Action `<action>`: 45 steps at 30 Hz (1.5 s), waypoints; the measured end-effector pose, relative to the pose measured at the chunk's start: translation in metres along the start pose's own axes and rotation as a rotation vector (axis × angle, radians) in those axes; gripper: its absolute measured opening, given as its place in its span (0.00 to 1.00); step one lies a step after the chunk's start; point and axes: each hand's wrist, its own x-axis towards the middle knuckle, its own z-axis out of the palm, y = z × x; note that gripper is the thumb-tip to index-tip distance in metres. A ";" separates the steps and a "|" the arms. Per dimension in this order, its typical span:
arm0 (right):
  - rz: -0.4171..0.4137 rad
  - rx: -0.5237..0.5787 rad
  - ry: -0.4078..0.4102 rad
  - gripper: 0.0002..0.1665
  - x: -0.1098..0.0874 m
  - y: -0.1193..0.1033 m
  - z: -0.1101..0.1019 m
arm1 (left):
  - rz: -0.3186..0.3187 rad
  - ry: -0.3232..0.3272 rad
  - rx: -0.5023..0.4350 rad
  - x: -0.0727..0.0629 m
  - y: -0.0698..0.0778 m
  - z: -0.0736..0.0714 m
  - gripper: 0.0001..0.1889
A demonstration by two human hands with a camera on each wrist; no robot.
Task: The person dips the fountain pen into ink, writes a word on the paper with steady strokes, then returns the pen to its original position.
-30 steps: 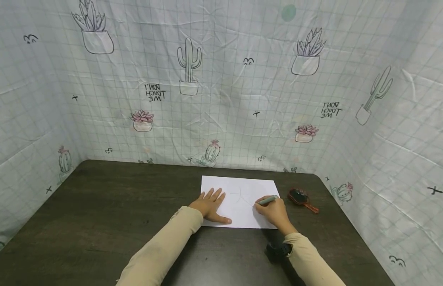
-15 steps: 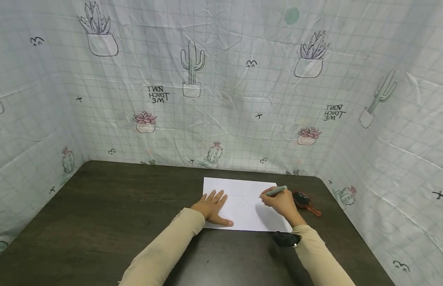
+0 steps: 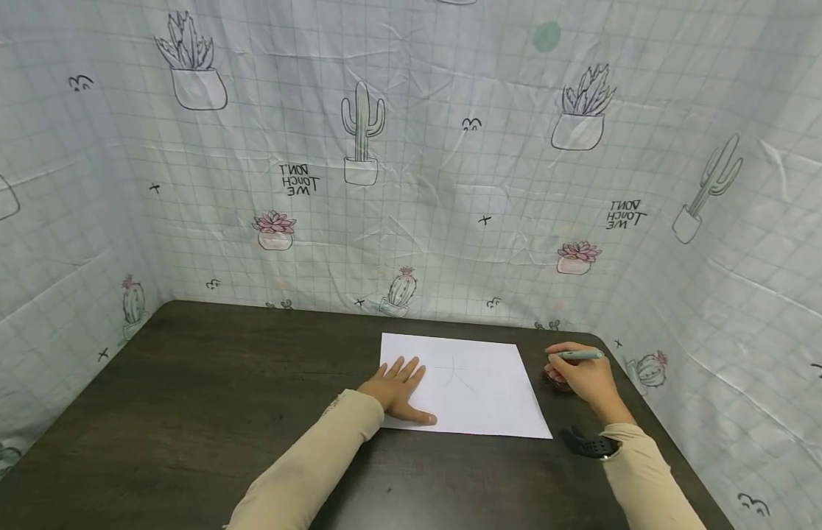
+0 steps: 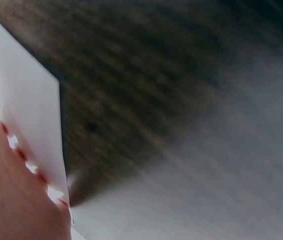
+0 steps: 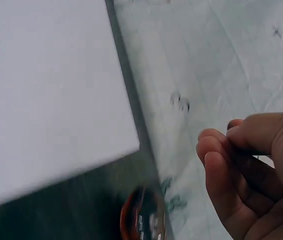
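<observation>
A white sheet of paper with faint pen lines lies on the dark wooden table. My left hand rests flat on the sheet's left part, fingers spread. My right hand is off the paper to its right, pinching a grey pen that lies roughly level. Just under that hand sits a small red-rimmed object, mostly hidden. In the right wrist view the paper fills the left, my curled fingers the right, and the red-rimmed object shows at the bottom.
Cactus-print cloth walls enclose the table on the back and both sides. A black watch is on my right wrist. The left wrist view shows a paper edge, blurred table and my hand.
My right hand lifted the pen off the paper and moved right, past the sheet's edge to above the red-rimmed object. The left hand stayed flat on the paper.
</observation>
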 end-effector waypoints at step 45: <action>0.193 0.889 0.095 0.14 -0.030 0.059 -0.001 | -0.014 -0.026 0.000 -0.011 0.007 -0.011 0.59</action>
